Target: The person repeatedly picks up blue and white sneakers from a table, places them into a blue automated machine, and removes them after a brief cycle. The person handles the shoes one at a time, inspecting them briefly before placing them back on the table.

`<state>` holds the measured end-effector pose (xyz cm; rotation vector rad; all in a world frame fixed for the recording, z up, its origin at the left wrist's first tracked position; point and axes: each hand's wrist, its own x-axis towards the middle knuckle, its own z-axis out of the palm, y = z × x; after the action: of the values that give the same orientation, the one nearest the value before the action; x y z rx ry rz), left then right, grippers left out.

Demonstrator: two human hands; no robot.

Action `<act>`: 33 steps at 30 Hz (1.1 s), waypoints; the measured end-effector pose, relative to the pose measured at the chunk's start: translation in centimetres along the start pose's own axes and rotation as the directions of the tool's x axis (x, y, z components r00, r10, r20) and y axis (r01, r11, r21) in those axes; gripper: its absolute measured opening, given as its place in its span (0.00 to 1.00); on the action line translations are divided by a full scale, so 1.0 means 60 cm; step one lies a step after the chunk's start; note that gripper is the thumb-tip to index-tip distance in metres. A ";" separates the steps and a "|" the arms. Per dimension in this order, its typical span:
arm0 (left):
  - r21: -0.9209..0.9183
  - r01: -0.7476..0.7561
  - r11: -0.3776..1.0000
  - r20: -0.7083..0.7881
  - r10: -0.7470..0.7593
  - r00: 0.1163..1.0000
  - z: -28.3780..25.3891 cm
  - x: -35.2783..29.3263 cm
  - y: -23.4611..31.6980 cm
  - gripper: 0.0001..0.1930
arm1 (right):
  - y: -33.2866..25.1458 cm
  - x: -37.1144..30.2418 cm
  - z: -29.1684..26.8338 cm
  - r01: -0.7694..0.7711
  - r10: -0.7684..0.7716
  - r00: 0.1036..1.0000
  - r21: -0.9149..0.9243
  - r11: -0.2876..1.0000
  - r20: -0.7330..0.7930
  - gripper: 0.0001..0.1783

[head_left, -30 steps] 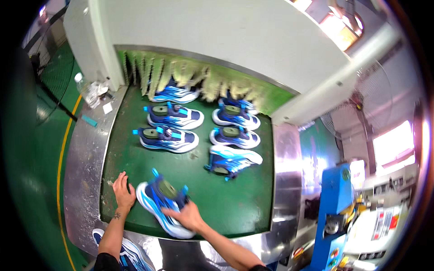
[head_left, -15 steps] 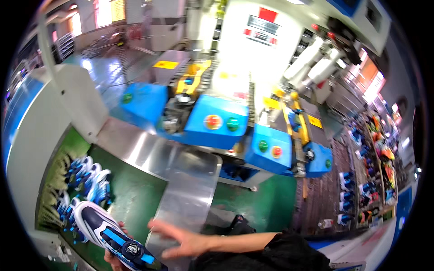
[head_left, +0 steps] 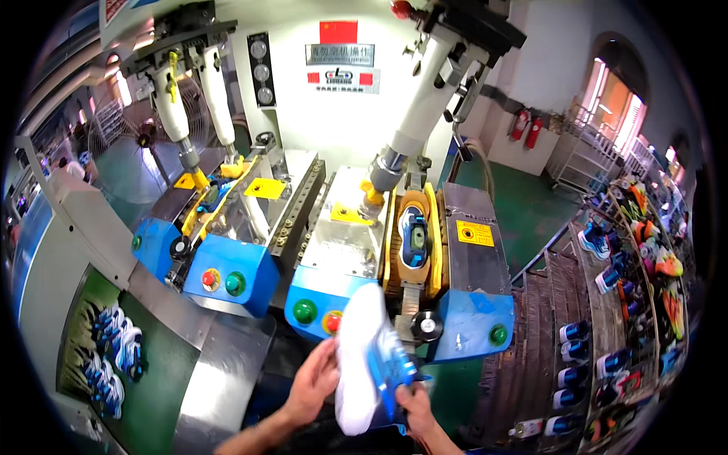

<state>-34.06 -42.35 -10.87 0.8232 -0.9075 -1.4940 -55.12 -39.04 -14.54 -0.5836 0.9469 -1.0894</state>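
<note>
A blue sneaker (head_left: 385, 365) with a thick white sole is held on its side in front of the machine. My left hand (head_left: 312, 385) has its fingers closed against the sole edge. At the lower end of the blue upper, my right hand (head_left: 416, 409) pinches the sneaker. Just beyond it, another dark blue sneaker (head_left: 414, 236) sits sole down between yellow side pads (head_left: 434, 243) in the machine's right station. The left station holds a partly hidden blue shoe (head_left: 216, 195), with a yellow-tipped press arm (head_left: 182, 125) over it.
Blue control boxes (head_left: 235, 277) with red and green buttons line the machine's front. A white press arm (head_left: 413, 114) hangs beside the right station. White-and-blue sneakers (head_left: 114, 353) stand low at left, beside a metal shelf (head_left: 220, 387). Racks of shoes (head_left: 607, 303) fill the right side.
My view has swung, bringing the machine's right station ahead. The sneaker came from the lower left to the middle, turning its sole leftward. My right hand, empty and spread before, now grips it too.
</note>
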 end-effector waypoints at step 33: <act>-0.195 -0.036 0.980 -0.613 -0.093 0.785 -0.125 -0.102 0.068 0.41 | -0.365 0.620 -0.095 -0.155 -0.056 0.972 -0.803 0.575 -0.228 0.27</act>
<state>-24.91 -37.20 -10.61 1.0922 -0.2437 -1.1857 -64.81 -81.44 -12.97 -1.2026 1.6925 -0.6028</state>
